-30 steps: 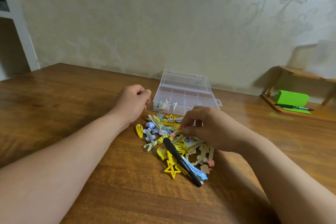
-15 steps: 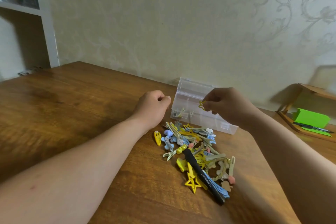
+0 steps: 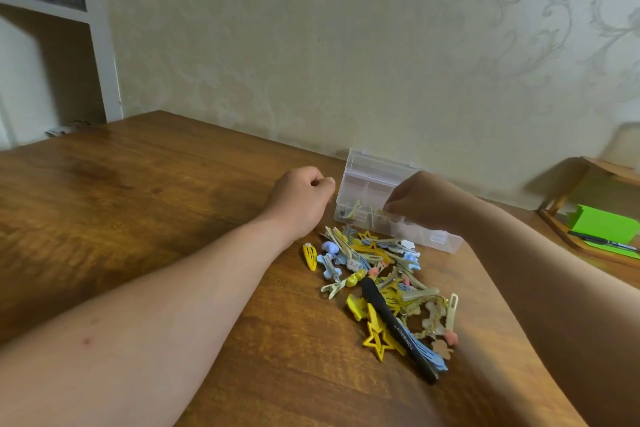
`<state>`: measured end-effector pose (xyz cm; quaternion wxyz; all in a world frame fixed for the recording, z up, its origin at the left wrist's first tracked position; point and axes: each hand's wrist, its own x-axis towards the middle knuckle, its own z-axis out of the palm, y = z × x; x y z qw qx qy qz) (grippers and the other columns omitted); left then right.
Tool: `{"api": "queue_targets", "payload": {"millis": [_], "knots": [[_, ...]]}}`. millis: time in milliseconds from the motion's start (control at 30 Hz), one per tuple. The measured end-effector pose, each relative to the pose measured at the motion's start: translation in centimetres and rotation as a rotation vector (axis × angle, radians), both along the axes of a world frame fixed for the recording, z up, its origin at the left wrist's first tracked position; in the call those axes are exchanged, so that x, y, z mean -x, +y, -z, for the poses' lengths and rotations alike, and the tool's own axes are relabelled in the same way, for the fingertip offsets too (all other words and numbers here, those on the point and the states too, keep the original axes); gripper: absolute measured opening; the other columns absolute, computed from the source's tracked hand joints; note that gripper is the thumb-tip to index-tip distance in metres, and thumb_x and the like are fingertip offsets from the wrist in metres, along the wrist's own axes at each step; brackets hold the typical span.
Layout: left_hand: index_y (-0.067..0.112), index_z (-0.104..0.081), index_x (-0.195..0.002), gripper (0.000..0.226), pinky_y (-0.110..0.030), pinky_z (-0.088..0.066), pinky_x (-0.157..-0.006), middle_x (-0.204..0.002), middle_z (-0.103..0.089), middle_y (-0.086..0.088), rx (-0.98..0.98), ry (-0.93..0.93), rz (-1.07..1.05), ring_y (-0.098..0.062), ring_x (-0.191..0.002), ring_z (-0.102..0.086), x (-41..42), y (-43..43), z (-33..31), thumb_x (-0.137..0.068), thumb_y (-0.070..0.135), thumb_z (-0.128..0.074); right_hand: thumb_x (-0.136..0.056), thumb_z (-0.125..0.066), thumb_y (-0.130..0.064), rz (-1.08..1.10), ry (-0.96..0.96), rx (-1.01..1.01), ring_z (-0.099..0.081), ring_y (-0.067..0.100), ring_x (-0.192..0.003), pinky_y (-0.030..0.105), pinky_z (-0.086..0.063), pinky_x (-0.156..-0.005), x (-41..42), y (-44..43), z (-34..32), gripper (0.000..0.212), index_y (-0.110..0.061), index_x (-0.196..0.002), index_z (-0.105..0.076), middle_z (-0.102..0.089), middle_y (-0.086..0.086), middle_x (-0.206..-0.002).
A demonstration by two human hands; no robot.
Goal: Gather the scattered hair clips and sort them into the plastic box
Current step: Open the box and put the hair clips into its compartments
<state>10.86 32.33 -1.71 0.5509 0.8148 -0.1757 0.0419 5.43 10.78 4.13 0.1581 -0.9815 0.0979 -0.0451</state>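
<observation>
Scene: A person is sorting at a brown wooden table (image 3: 138,201), where a clear plastic compartment box (image 3: 440,242) is standing open near the wall, its lid tipped up behind it.

Clips' place: A mixed heap of yellow, blue and cream hair clips (image 3: 377,274) is lying on the table just in front of the box. A few pale clips (image 3: 356,210) are already sitting in the box's front-left compartment.

Handling: The clips are looking light, stiff and slick, and likely to slide or snag. They are tangling in the heap, so each is probably best pinched along its long flat body and lifted clear singly. The yellow star-shaped clip (image 3: 377,340) and the long black clip with white lettering (image 3: 398,326), at the side of the heap farthest from the box, are offering the easiest hold.

Right hand: The right hand (image 3: 420,203) is hovering over the box's front compartments, wrist raised, fingers curling down with the tips bunched. Whether they are pinching a clip cannot be told.

Left hand: The left hand (image 3: 301,199) is sitting just left of the box, knuckles up, fingers curling into a fist with nothing showing in it.

Stage: A drop into the box appears to be under way, and most of the heap is waiting.

Elsewhere: A bright green pad (image 3: 602,225) is lying on a wooden tray well to the right of the box.
</observation>
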Motion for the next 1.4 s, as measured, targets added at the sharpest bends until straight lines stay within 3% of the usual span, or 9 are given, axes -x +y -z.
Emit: {"api": "queue_targets", "payload": {"millis": [200,400,533,600,667,833,1167,1300,1400], "knots": [[0.013,-0.072,-0.088,0.032,-0.054,-0.059,-0.087,-0.091,-0.076,-0.01,0.003,0.006,0.006,-0.033,-0.09,-0.072,0.1,0.1,-0.1,-0.104,0.035,-0.056,-0.097,-0.073,-0.021,0.003,-0.033,-0.078,-0.068,0.007,-0.075,0.018,-0.045,-0.059,0.6,-0.3,0.0,0.014,-0.016,-0.104,-0.084,-0.074,-0.01,-0.079],[0.013,-0.072,-0.088,0.032,-0.055,-0.059,-0.088,-0.092,-0.076,-0.01,0.006,0.015,0.005,-0.033,-0.091,-0.072,0.1,0.2,-0.1,-0.104,0.035,-0.056,-0.101,-0.068,-0.031,-0.003,-0.295,-0.206,-0.074,0.02,-0.085,0.039,-0.059,-0.074,3.8,-0.5,-0.1,0.014,-0.027,-0.098,-0.081,-0.078,-0.011,-0.087],[0.014,-0.072,-0.086,0.032,-0.056,-0.059,-0.088,-0.091,-0.075,-0.009,-0.008,0.001,0.006,-0.032,-0.09,-0.072,0.2,0.1,-0.1,-0.105,0.034,-0.056,-0.102,-0.067,-0.032,-0.064,-0.44,-0.315,-0.07,0.002,-0.081,0.018,-0.049,-0.064,7.7,-0.5,-0.3,0.014,-0.03,-0.101,-0.08,-0.077,-0.015,-0.087],[0.014,-0.072,-0.086,0.031,-0.055,-0.059,-0.088,-0.09,-0.075,-0.009,-0.01,0.003,0.007,-0.032,-0.09,-0.072,0.2,0.1,-0.2,-0.105,0.033,-0.056,-0.104,-0.065,-0.031,-0.113,-0.392,-0.348,-0.07,0.0,-0.081,0.008,-0.046,-0.061,9.2,-0.4,0.0,0.015,-0.031,-0.106,-0.08,-0.078,-0.015,-0.089],[0.013,-0.072,-0.086,0.031,-0.053,-0.059,-0.088,-0.089,-0.075,-0.009,-0.012,0.009,0.007,-0.033,-0.088,-0.072,0.2,0.0,-0.2,-0.105,0.032,-0.057,-0.104,-0.064,-0.032,-0.153,-0.321,-0.358,-0.07,0.0,-0.078,0.007,-0.047,-0.062,10.2,-0.2,0.7,0.017,-0.031,-0.109,-0.081,-0.078,-0.015,-0.089],[0.011,-0.072,-0.088,0.031,-0.046,-0.059,-0.084,-0.088,-0.075,-0.005,-0.018,-0.002,-0.001,-0.024,-0.081,-0.07,0.2,-0.1,0.0,-0.106,0.031,-0.057,-0.101,-0.067,-0.04,-0.196,-0.131,-0.199,-0.071,-0.001,-0.084,0.025,-0.06,-0.08,11.5,1.1,3.0,0.015,-0.035,-0.106,-0.08,-0.077,-0.018,-0.093],[0.011,-0.072,-0.086,0.032,-0.041,-0.056,-0.082,-0.085,-0.075,-0.005,-0.002,-0.013,-0.004,-0.019,-0.075,-0.067,-0.1,-0.2,0.2,-0.107,0.031,-0.058,-0.095,-0.068,-0.055,-0.248,-0.092,-0.123,-0.065,-0.001,-0.083,0.03,-0.057,-0.076,11.7,1.5,2.9,0.025,-0.035,-0.1,-0.081,-0.069,-0.017,-0.093],[0.01,-0.071,-0.088,0.031,-0.038,-0.054,-0.079,-0.086,-0.075,-0.003,0.002,-0.009,0.003,-0.018,-0.075,-0.067,-0.1,-0.2,0.3,-0.107,0.03,-0.058,-0.092,-0.072,-0.054,-0.272,-0.08,-0.092,-0.062,0.001,-0.086,0.033,-0.056,-0.077,11.7,1.7,3.1,0.018,-0.04,-0.1,-0.08,-0.064,-0.017,-0.096],[0.01,-0.071,-0.087,0.031,-0.038,-0.053,-0.079,-0.085,-0.075,-0.002,0.008,-0.004,0.001,-0.017,-0.074,-0.067,-0.1,-0.2,0.3,-0.107,0.029,-0.058,-0.092,-0.073,-0.052,-0.284,-0.083,-0.109,-0.061,0.0,-0.086,0.026,-0.053,-0.074,11.6,1.6,3.3,0.015,-0.039,-0.098,-0.079,-0.065,-0.017,-0.096]]}}
